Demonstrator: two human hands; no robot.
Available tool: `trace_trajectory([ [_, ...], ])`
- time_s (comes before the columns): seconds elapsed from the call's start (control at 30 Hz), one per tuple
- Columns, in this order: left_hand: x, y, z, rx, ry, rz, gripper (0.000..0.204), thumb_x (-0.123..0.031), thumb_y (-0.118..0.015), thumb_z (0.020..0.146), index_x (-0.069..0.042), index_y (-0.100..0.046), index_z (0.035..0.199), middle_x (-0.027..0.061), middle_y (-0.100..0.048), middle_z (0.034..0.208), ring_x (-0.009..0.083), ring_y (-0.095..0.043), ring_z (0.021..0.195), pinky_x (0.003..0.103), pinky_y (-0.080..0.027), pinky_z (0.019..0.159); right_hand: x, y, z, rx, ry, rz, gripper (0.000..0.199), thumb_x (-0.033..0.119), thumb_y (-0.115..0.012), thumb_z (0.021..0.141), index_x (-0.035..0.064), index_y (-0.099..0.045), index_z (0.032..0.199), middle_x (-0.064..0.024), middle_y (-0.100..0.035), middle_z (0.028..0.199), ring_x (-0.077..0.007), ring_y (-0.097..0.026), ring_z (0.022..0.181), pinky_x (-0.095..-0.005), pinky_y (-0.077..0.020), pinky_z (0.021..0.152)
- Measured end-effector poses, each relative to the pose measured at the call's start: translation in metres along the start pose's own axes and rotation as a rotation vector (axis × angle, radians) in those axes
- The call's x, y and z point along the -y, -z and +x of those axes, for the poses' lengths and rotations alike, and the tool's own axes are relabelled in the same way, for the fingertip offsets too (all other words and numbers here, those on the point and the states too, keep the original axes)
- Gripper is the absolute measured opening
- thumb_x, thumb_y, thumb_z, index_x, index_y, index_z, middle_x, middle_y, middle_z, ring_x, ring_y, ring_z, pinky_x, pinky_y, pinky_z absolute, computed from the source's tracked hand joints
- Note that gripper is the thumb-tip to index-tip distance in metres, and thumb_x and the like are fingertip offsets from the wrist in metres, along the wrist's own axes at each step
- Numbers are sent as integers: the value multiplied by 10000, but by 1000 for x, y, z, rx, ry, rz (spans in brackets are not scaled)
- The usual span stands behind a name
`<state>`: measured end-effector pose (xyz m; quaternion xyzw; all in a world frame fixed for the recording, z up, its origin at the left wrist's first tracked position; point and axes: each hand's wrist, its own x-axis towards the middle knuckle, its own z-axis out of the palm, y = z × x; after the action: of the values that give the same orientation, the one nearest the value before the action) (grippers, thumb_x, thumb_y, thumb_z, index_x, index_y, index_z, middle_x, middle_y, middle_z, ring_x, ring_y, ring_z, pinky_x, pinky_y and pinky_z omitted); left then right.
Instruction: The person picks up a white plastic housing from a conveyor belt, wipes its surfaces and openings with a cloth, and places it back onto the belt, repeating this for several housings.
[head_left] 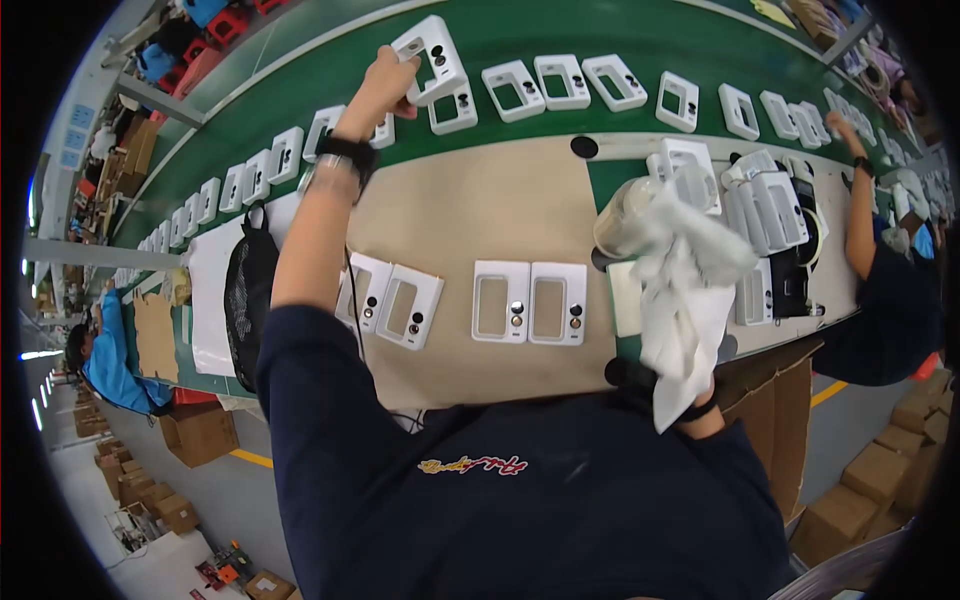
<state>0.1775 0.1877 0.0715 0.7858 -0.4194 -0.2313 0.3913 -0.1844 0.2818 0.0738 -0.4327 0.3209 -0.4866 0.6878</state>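
My left hand point(385, 82) is stretched out over the green conveyor belt, its fingers closed on the edge of a white plastic frame point(455, 62) with a rectangular opening and round black parts. The frame is tilted and raised in front of another white frame point(453, 112) on the belt. At the right, a blurred white cloth point(690, 320) hangs crumpled from my right hand point(709, 388), covering nearly all of it; its fingers are hidden. On the beige mat point(450, 210) lie two pairs of similar frames, one pair point(528, 303) in the middle and one point(408, 306) further left.
A row of white frames runs along the green belt point(520, 40). Stacked white housings point(768, 205) stand right of the cloth, beside a cloudy rounded container point(625, 218). A black mesh bag point(250, 300) lies at the left. A co-worker's arm point(860, 215) reaches to the belt.
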Motion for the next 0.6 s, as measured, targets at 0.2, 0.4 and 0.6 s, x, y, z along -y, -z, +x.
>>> trace_trajectory([
  [0.2, 82, -19, 136, 138, 343, -118, 314, -187, -441, 784, 74, -368, 942, 169, -542, 685, 209, -545, 453, 329, -502, 417, 19, -5, -10, 33, 123, -367, 172, 113, -518, 807, 4, -528, 939, -38, -522, 751, -92, -492, 583, -194, -397, 499],
  [0.4, 47, -42, 125, 53, 134, 160, 486, -382, -543, 723, 69, -438, 870, 141, -542, 638, 195, -543, 452, 292, -469, 393, 22, 19, -6, -198, -69, -228, 186, 91, -486, 794, -20, -586, 905, -68, -559, 808, -110, -519, 636, -207, -399, 518],
  [0.6, 37, -23, 71, 167, 49, 447, 575, -499, -578, 665, 36, -465, 840, 112, -530, 660, 177, -534, 469, 287, -442, 398, 17, 32, 11, 27, 55, -534, 213, 137, -487, 787, -29, -593, 868, -88, -560, 759, -135, -520, 601, -237, -402, 517],
])
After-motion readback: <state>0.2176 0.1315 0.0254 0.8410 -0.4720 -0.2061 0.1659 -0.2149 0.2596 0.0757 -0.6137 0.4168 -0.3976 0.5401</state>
